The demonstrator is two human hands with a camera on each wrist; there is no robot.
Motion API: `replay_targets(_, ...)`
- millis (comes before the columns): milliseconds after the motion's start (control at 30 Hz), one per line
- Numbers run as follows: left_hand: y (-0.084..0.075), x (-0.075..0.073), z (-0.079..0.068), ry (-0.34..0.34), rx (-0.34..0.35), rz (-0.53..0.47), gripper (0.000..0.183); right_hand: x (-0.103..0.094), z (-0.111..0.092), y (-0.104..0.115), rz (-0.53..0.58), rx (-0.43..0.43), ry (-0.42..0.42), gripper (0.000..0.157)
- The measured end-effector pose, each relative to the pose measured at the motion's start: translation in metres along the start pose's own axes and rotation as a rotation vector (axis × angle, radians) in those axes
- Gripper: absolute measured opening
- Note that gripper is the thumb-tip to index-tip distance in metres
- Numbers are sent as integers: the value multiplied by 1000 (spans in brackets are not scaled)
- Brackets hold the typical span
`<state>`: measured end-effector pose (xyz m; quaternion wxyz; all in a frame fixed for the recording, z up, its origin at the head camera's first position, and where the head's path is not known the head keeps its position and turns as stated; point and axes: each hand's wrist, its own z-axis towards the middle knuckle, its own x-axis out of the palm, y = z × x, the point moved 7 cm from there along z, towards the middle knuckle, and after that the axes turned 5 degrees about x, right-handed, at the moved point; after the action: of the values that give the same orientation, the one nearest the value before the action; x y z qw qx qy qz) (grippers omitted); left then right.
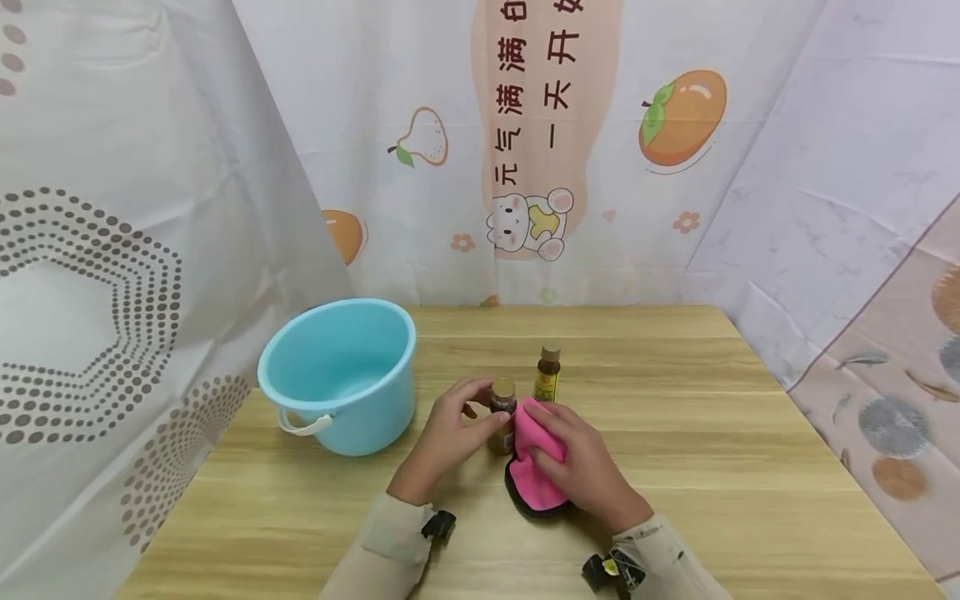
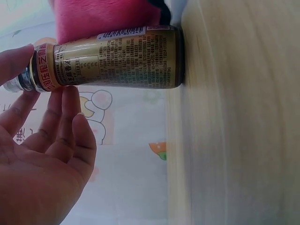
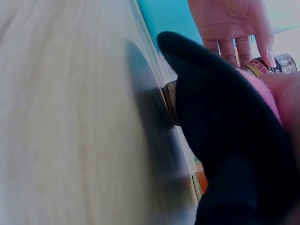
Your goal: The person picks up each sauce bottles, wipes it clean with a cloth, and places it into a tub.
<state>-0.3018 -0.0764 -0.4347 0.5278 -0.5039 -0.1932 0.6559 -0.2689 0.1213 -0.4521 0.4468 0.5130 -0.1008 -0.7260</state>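
A brown sesame oil bottle (image 1: 501, 442) with a gold cap stands upright on the table. My left hand (image 1: 453, 425) holds it near the neck, thumb on one side and fingers on the other. In the left wrist view the gold label of the sesame oil bottle (image 2: 117, 61) is covered with small print. My right hand (image 1: 588, 462) grips a pink cloth (image 1: 542, 483) with a black underside, its upper part up against the bottle's right side. From the right wrist, the cloth's black side (image 3: 225, 108) hides most of the bottle.
Just behind the cloth stands a second dark bottle (image 1: 547, 383) with a yellow label, its lower part hidden. A light blue bucket (image 1: 375, 421) with a white handle is on the left of the wooden table (image 1: 675, 400). Printed curtains (image 1: 435, 208) hang behind the table and at both sides.
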Motion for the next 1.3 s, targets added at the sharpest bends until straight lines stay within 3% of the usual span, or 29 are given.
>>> replay_targets(533,0,2,2,29,6,-35,51,-12,1,8,136,-93,-107,63)
replay_targets(933,1,3,1,57,-24,-53,53,-6,1,2,61,-43,-41,59)
replay_targets(1167,1,3,1,50,-25,-53,52,2,0,-4,-23,56,77,57)
replay_targets(1300,1,3,1,50,-15,-19,52,4,-1,-5,-48,81,102,57)
